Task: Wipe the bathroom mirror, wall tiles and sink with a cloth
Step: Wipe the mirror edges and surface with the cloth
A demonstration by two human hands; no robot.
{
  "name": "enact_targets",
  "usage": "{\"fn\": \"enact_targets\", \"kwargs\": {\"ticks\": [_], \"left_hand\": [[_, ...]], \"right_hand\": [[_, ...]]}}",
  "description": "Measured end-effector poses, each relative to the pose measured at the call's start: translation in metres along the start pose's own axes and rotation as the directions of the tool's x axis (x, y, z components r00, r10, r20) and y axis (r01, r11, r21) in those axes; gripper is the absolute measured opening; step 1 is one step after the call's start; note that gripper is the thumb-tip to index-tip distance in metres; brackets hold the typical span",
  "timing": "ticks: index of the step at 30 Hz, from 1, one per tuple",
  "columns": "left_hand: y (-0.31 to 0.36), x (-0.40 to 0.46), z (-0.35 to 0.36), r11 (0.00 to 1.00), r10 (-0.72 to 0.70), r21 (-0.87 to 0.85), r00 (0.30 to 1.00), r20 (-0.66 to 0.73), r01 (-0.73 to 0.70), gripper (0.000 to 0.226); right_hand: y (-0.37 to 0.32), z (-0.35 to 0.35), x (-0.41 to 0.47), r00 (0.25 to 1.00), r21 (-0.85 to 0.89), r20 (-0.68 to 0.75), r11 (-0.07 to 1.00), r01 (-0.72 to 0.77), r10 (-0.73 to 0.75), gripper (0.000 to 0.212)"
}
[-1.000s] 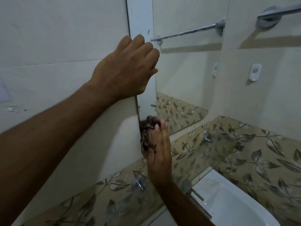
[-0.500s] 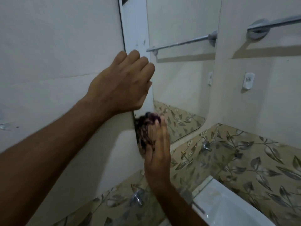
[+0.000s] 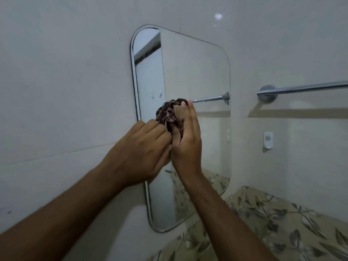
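A rounded frameless mirror point(image 3: 197, 72) hangs on the pale wall tiles point(image 3: 66, 91). My right hand point(image 3: 186, 140) grips a bunched dark patterned cloth point(image 3: 168, 113) and holds it against the glass near the mirror's left side, at mid height. My left hand point(image 3: 139, 153) lies over the mirror's left edge just below and left of the cloth, its bent fingers touching the bundle. The sink is out of view.
A chrome towel bar point(image 3: 305, 89) runs along the wall to the right of the mirror. Below it sits a small white wall fitting point(image 3: 267, 140). A band of leaf-patterned tiles point(image 3: 282, 223) fills the lower right.
The view has lifted, showing the whole mirror and losing the sink. My right hand has carried the cloth up the glass. My left hand now sits beside the cloth instead of above it.
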State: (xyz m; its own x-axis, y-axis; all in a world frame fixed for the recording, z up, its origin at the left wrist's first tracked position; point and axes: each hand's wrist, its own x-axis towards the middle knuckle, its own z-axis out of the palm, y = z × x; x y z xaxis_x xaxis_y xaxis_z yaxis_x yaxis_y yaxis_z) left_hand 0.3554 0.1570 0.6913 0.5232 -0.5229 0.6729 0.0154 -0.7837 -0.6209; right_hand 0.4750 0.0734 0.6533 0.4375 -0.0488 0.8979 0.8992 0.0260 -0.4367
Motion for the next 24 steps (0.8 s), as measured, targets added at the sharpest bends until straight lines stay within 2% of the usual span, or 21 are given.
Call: {"fn": "enact_targets", "kwargs": {"ticks": [8,11,17,21,24], "left_hand": [[0.000,0.022,0.010,0.997,-0.082,0.013,0.996,-0.021,0.082,0.026],[0.004,0.031,0.014,0.995,-0.104,0.012,0.994,-0.020,0.104,0.023],[0.000,0.050,0.015,0.972,-0.233,0.010,0.972,-0.015,0.233,0.024],[-0.003,0.058,0.016,0.973,-0.226,0.037,0.974,-0.016,0.226,0.025],[0.000,0.063,0.020,0.980,-0.193,0.045,0.980,-0.043,0.195,0.026]], "right_hand": [[0.056,-0.017,-0.123,0.988,-0.120,0.125,0.987,0.109,-0.094,0.063],[0.052,-0.017,-0.103,0.991,-0.094,0.112,0.993,0.077,-0.067,0.060],[0.030,-0.015,0.007,0.998,-0.077,-0.025,0.995,-0.056,0.054,0.059],[0.039,-0.018,-0.017,1.000,-0.083,0.001,0.996,-0.021,0.021,0.059],[0.046,-0.018,-0.053,0.997,-0.079,0.046,0.995,0.060,-0.056,0.057]]}}
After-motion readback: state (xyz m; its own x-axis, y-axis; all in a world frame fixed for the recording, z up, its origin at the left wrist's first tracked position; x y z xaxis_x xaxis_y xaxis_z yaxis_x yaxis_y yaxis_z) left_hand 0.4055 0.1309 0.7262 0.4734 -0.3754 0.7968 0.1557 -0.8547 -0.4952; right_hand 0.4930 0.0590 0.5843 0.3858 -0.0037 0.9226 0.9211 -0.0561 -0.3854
